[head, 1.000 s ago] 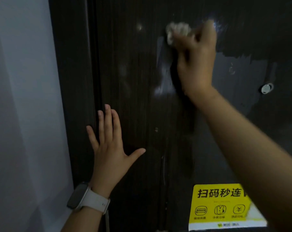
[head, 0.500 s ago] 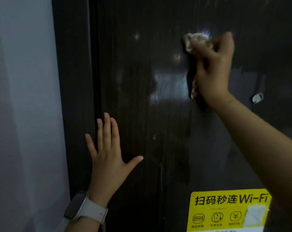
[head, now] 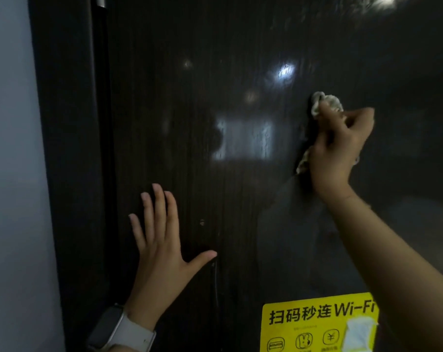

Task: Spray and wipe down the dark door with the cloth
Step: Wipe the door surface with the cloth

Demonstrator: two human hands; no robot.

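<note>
Fingers [head: 355,120] of my right hand [head: 334,148] are curled tight round a crumpled pale cloth [head: 325,102], which bunches out above the knuckles and peeks out again below the heel of the palm, pressed against the door. From largest to smallest: the dark, glossy wood-grain door [head: 240,199] fills nearly everything I see, with blurred pale reflections on it to the left of the cloth. Left of the door stands a dark door frame [head: 70,174], and beyond that a pale grey wall [head: 9,174]. Low on the door, below the right forearm, is a yellow rectangular Wi-Fi sticker [head: 316,326] with black characters and a torn whitish patch. My left hand [head: 162,252] lies flat on the door, well apart from the cloth and lower left of it, fingers straight and close together, thumb splayed out to the right. On that wrist sits a white-strapped smartwatch [head: 118,329]. A small metal piece [head: 100,1] shows at the top of the frame, up-left of the cloth.
</note>
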